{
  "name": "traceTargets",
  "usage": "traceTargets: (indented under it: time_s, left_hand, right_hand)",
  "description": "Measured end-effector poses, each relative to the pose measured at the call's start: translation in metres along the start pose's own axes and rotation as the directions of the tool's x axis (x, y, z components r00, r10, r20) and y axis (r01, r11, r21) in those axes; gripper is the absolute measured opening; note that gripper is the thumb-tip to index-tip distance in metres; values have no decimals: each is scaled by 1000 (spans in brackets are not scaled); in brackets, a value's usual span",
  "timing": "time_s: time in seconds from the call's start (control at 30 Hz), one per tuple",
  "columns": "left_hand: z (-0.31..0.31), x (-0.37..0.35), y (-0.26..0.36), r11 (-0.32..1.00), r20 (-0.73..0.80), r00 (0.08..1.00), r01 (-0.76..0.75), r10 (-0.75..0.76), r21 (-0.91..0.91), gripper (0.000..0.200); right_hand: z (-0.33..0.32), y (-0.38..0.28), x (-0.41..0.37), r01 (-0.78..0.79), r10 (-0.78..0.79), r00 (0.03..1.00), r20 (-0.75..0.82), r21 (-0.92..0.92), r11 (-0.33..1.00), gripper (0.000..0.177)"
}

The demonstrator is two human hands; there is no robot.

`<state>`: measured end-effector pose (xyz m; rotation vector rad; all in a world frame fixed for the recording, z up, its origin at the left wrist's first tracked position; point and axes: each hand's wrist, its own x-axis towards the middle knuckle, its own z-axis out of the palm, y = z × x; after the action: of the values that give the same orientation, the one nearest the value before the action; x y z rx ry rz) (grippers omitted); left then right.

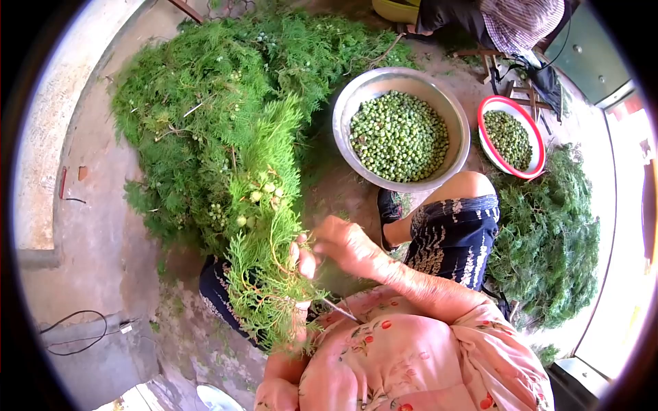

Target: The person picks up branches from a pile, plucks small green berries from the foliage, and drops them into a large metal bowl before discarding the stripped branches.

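A leafy evergreen branch (271, 205) with scale-like sprays and round pale-green cones (264, 194) stretches from my lap toward the pile in front. My left hand (302, 259) is closed around its stem, and foliage covers much of the hand and wrist. Just to the right, my right hand (343, 241) has its fingers curled together close to the branch; whatever lies between the fingertips is hidden. The bare end of the stem (340, 310) points back toward my floral shirt. Ahead and to the right, a wide metal basin (345, 147) holds many small green cones.
A large heap of cut evergreen branches (185, 123) lies ahead on the left. More branches (545, 236) are piled at the right, below a red-rimmed bowl (541, 154) of cones. Another person (524, 24) sits at the top right beside a wooden stool (524, 96). A black cable (103, 329) lies lower left.
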<state>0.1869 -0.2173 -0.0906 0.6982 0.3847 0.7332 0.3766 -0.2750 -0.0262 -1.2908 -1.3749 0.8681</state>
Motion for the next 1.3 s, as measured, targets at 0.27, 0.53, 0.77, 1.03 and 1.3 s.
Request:
traceTargets:
  time_s: [0.27,0.53,0.77,1.03,1.3]
  left_hand:
    - [18,6,-5,987,26,992,129,-127,-95,31]
    - [21,14,6,745,289,954,248,-77,-620,66]
    - [91,2,35,973,-539,818,-101,200,208,52]
    - [50,12,6,658,-229,826,-209,515,724,17]
    - [92,24,19,190,-187,788,91,586,978,28]
  right_hand:
    - [-3,17,5,144,-233,970,-71,-607,782,16]
    - [-64,31,14,-273,176,940,-292,-335,902,18]
    - [-136,64,27,-358,-22,749,-662,-433,827,69]
    - [-79,-69,5,-106,183,900,-395,209,972,15]
    - [-25,-45,4,20,-45,996,-75,-300,954,23]
